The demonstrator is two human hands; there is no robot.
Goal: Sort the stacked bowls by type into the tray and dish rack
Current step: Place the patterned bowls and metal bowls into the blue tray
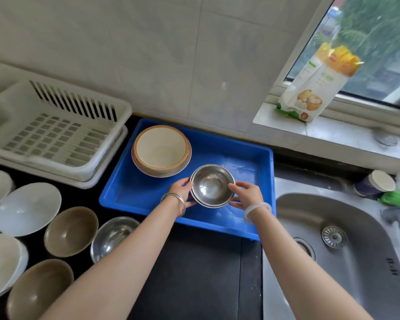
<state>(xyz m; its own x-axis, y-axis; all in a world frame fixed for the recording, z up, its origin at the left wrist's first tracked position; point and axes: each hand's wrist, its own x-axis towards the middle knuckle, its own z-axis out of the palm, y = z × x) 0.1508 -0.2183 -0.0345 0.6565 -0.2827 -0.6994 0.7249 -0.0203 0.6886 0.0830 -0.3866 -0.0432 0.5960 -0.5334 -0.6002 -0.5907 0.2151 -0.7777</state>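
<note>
**Both hands on the steel bowls over the blue tray**

Nearest, at seven to eight o'clock in the view, unsorted bowls stand on the dark counter [194, 273]. There are two brown bowls [71, 230], several white bowls [28, 209] and a loose steel bowl [113, 236]. The left forearm covers that bowl's right edge. The frame's left edge cuts off the white bowls, so their number is unclear.

At four o'clock lies the sink [356, 262], its right part out of frame.

Just below centre, the left hand [183, 192] and right hand [247, 195] grip a nested stack of steel bowls [213, 185]. The left fingers curl round the rim at nine o'clock, the right fingers at three to four o'clock. How many bowls are nested is hard to make out. I cannot tell whether the stack rests on the tray floor or is held just above it.

The stack sits inside the tray [240, 162], near its middle. At the tray's eleven o'clock corner stands a stack of cream bowls [161, 150], apart from the steel ones.

At ten o'clock the white dish rack [56, 135] touches the tray's left side and looks blurred.

Farther off, at two o'clock, a carton [314, 84] leans on the window sill [286, 125]. Its print is unreadable. At three o'clock, smeared cups [374, 184] stand behind the sink.
</note>
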